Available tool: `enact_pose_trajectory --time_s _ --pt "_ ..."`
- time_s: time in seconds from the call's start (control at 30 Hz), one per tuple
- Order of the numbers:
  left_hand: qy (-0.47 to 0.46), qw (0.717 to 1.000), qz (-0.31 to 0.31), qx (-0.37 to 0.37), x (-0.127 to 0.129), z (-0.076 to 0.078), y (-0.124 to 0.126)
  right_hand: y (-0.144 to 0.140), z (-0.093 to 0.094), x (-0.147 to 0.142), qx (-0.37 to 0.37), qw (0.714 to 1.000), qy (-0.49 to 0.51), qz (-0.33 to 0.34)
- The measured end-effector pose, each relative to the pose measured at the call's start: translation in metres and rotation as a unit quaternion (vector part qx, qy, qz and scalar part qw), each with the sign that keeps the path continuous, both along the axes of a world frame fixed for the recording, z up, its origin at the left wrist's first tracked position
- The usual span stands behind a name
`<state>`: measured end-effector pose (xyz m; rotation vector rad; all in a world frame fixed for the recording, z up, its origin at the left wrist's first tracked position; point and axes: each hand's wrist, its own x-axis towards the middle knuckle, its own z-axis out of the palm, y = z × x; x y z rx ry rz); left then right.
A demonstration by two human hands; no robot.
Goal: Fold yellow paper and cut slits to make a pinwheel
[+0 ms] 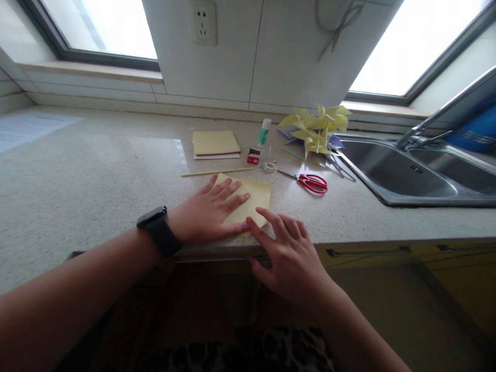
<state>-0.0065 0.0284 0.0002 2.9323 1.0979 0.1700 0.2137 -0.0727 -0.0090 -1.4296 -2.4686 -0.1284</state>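
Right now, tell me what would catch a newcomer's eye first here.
Probably the bunch of yellow and purple paper pinwheels beside the sink at the back of the counter. Next come the red-handled scissors lying in front of them. Then the left hand, spread on a yellow sheet near the counter's front edge, with the right hand close by.
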Motion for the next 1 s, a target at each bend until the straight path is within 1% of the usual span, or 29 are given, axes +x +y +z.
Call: enact_pose_trajectory --time_s 0.13,0.3,0.47,0.7,0.87,1.0 --pt "0.003 1.0 -0.003 0.003 0.0 0.002 0.0 0.003 0.003 -0.003 -0.01 1.0 -0.007 -0.005" --pt "0.001 1.0 -0.01 -0.01 0.0 0.005 -0.001 0.008 0.005 -0.008 -0.013 1.0 0.0 -0.001" --pt "-0.011 1.0 -0.011 -0.013 0.0 0.004 0.0 0.014 0.004 -0.011 -0.012 1.0 0.018 0.005" --pt "-0.012 0.999 -0.011 -0.039 0.0 0.007 -0.001 0.014 0.004 -0.011 -0.026 0.999 0.019 0.002" --pt "-0.002 0.999 -0.009 -0.041 0.0 0.008 -0.001 0.012 0.008 -0.009 -0.019 0.999 0.044 0.023" --pt "-0.001 0.999 -0.003 -0.037 0.0 0.007 -0.001 0.008 0.006 -0.006 0.006 0.996 0.079 0.05"
